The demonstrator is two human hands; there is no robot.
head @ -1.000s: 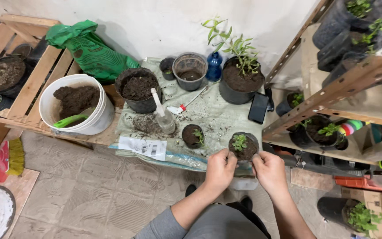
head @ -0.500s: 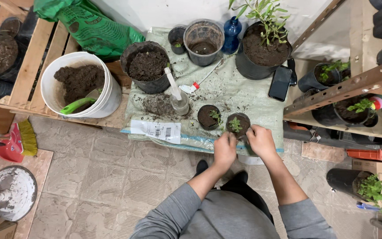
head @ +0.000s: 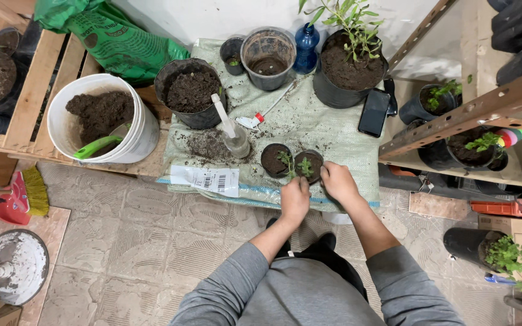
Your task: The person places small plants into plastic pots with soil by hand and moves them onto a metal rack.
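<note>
The left hand (head: 295,198) and right hand (head: 337,181) grasp a small black seedling pot (head: 309,166) on the tabletop's woven sheet (head: 327,136), just beside its twin pot (head: 275,160). Keeping it upright and level matters, I judge. White bucket (head: 67,142) holds soil and a green trowel (head: 96,147); the larger black pot (head: 191,99) holds soil.

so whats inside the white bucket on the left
The white bucket holds a mound of dark soil and a green-handled trowel leaning against the rim. Its blade end is sunk in the soil, and the bucket's bottom is covered too.
</note>
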